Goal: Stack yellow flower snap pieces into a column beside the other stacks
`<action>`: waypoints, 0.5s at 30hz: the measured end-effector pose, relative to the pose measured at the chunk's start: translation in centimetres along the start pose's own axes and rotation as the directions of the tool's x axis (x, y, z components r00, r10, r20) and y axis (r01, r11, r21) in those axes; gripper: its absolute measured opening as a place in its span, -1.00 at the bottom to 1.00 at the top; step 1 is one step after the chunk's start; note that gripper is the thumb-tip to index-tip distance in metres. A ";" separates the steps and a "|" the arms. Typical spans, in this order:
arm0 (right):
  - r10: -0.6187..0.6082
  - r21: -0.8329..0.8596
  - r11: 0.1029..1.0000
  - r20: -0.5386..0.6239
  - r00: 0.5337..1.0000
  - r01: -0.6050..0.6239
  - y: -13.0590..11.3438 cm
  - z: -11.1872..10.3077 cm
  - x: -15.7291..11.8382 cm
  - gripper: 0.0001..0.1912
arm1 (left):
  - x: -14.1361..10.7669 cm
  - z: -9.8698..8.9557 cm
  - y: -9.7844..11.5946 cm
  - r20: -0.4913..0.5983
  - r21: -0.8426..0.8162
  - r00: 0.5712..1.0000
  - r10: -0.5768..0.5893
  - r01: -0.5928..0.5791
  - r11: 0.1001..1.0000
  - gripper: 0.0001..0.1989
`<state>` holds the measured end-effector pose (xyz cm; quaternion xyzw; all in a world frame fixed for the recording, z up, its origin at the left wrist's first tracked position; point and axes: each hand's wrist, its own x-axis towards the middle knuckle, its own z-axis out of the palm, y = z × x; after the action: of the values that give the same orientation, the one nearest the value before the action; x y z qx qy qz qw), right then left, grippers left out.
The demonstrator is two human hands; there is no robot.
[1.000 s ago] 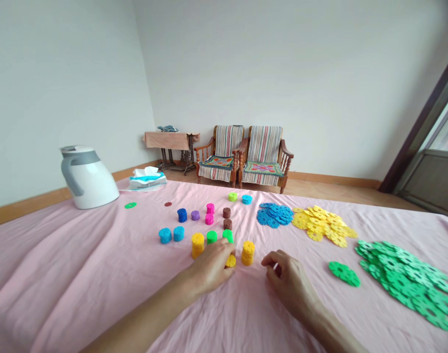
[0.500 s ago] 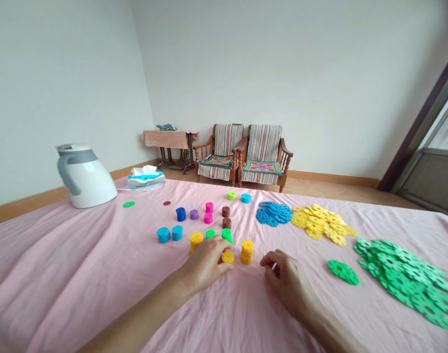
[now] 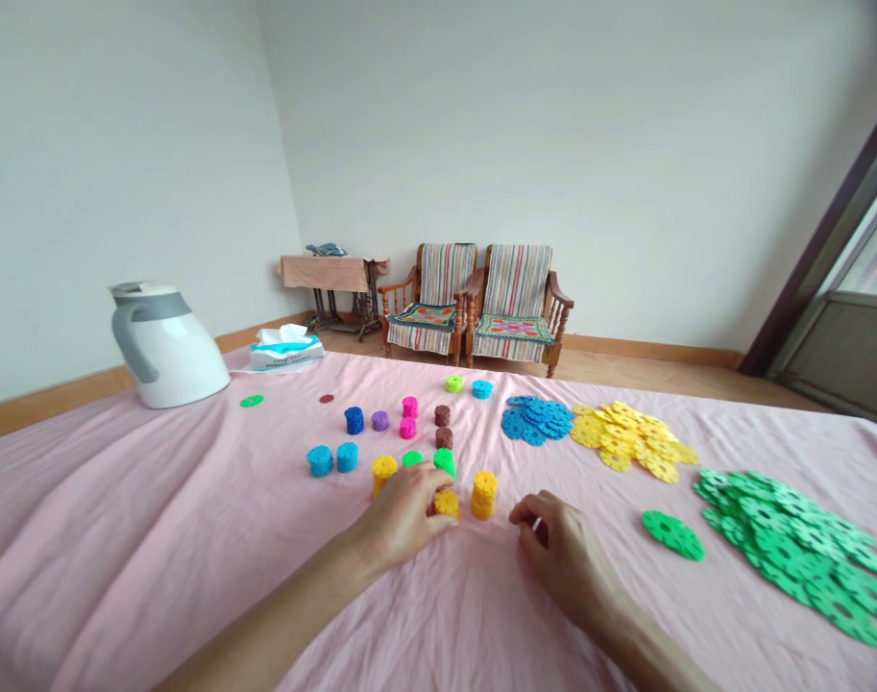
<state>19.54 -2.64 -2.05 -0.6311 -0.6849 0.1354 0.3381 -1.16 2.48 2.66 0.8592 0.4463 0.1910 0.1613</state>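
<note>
My left hand (image 3: pixel 401 517) is closed round a short yellow stack (image 3: pixel 447 505) on the pink cloth, thumb in front and fingers behind. Just right of it stands a taller yellow stack (image 3: pixel 483 495), touched by neither hand. Another yellow stack (image 3: pixel 384 473) is partly hidden behind my left hand, and two green stacks, one of them upright (image 3: pixel 445 462), rise beyond the fingers. My right hand (image 3: pixel 559 538) rests on the cloth to the right, fingers curled together; whether anything small is between the fingertips is hidden.
Farther back are small blue (image 3: pixel 353 420), purple, pink and brown stacks. Loose blue (image 3: pixel 537 420), yellow (image 3: pixel 629 437) and green (image 3: pixel 791 538) discs lie in piles at right. A white jug (image 3: pixel 179 356) and a tissue box (image 3: pixel 286 356) stand at left.
</note>
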 end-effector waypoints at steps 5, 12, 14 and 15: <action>0.003 -0.006 1.000 0.005 1.000 -0.003 -0.1 -0.1 0.1 -0.75 | -1.2 -0.4 0.6 -0.107 0.027 0.994 0.023 -0.021 0.999 -0.87; 0.002 -0.025 1.000 0.021 1.000 -0.002 0.2 0.3 0.0 -0.77 | -4.9 2.4 2.7 0.047 0.026 0.976 0.212 -0.213 0.977 -0.71; -0.007 -0.027 1.000 0.017 1.000 0.008 0.3 0.5 0.0 -0.77 | -5.7 3.3 3.2 0.105 0.109 0.961 0.257 -0.268 0.957 -0.75; -0.009 -0.026 1.000 0.017 1.000 0.010 0.4 0.6 0.0 -0.77 | -5.9 3.6 3.3 0.116 0.153 0.955 0.273 -0.288 0.945 -0.76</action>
<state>19.50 -2.39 -2.73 -0.6309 -0.6924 0.1302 0.3248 -0.26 -4.66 -0.07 0.9325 0.3260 0.1334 0.0799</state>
